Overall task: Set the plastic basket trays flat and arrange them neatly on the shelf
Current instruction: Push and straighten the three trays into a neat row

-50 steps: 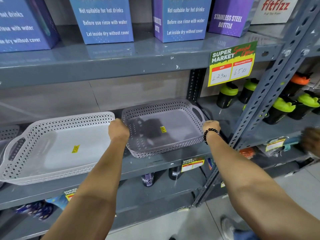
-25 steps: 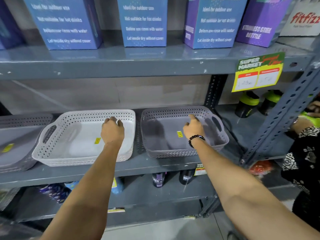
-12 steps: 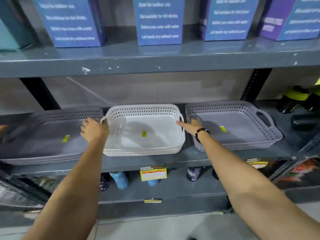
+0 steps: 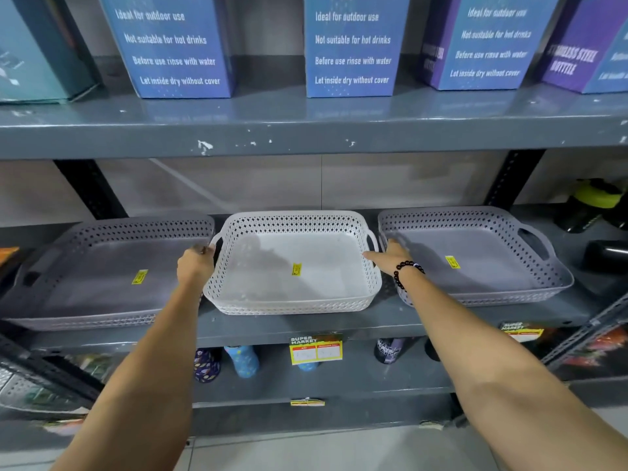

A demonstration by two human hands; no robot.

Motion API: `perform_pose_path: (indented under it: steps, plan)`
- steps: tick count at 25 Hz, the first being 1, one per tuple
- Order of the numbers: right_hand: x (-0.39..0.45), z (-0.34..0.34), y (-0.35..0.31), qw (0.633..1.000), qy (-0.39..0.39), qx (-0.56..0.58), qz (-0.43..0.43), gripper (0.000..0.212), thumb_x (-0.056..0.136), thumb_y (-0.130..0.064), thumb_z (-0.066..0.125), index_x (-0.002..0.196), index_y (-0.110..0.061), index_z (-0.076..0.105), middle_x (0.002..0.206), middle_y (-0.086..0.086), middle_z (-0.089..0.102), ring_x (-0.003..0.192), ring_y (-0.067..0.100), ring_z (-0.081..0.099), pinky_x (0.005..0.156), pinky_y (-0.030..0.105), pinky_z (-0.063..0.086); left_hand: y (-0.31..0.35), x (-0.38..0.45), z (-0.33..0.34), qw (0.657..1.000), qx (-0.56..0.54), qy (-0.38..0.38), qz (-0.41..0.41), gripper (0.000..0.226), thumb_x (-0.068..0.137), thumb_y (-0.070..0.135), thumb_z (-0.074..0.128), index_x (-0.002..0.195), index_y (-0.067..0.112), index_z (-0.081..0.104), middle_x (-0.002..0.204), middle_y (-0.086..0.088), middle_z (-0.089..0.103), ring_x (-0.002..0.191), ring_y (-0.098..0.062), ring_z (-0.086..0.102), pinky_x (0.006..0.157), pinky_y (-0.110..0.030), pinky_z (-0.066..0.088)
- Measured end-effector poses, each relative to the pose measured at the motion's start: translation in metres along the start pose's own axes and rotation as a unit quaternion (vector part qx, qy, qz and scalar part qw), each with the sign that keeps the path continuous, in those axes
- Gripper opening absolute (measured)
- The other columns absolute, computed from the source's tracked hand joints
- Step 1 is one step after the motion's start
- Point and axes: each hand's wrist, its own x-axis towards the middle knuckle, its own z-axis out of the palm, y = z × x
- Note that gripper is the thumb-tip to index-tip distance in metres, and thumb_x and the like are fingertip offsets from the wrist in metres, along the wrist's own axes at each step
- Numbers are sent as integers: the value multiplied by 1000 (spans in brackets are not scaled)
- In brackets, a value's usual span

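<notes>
Three trays flat on the middle shelf: grey tray left, white tray centre, second grey tray right. Left hand closed in a grip on the white tray's left handle; right hand flat and open against its right rim, holding nothing. Likely risk: one-sided pull skewing the white tray, knocking a neighbour or nudging it past the shelf's front edge.

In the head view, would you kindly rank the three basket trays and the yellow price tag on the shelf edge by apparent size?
1. Left grey basket tray, looks largest, though wide-angle stretch may exaggerate it.
2. Right grey basket tray, close to the left one.
3. White basket tray.
4. Yellow price tag, clearly smallest.
</notes>
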Motion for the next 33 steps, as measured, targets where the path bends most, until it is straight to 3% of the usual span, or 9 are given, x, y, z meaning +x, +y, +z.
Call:
perform_pose_path:
  steps: [6,10,13,16,23,29,33]
  plan:
    - [5,2,2,1000,-13,0,-3,74,89,-20,58,149,-7,17,145,17,42,130,33,45,104,40,41,-1,5,8,999,26,-23,-13,45,102,28,32,138,4,44,128,-30,55,119,-46,51,93,-44,44]
    - [5,3,2,1000,-15,-14,-7,75,87,-16,55,151,-12,15,128,16,53,112,30,58,95,40,51,-1,8,13,999,45,-17,-8,42,103,21,30,140,5,40,130,-31,54,118,-47,51,91,-45,44]
    - [6,5,1,998,-1,-42,-36,66,89,-14,49,149,-11,21,139,19,47,119,35,55,97,42,49,1,8,16,999,47,-9,-1,41,103,19,29,140,6,41,131,-31,53,118,-47,50,90,-45,44]
    - [7,7,1,995,7,-76,-58,49,92,-10,43,140,-4,34,128,18,57,111,34,59,84,35,48,3,7,19,999,44,-7,1,41,103,19,29,140,7,42,131,-30,54,119,-46,49,91,-46,44]
    - [11,6,3,992,4,-96,-78,46,93,-5,40,139,-5,36,115,19,62,82,26,55,62,31,45,8,1,22,999,35,7,-7,42,103,22,27,125,-3,52,125,-31,57,116,-45,52,90,-46,44]
    - [12,4,8,991,24,-99,-87,44,94,-2,37,138,-5,37,119,21,61,85,29,57,71,33,48,11,-4,26,1000,17,13,-23,43,103,25,27,123,-1,55,123,-31,57,115,-45,53,90,-45,44]
    - [15,-2,13,991,30,-98,-88,47,95,-2,36,142,-6,33,121,21,60,84,29,56,62,29,44,18,-9,31,1000,5,14,-12,42,103,24,28,121,-2,55,121,-32,59,112,-45,54,89,-45,45]
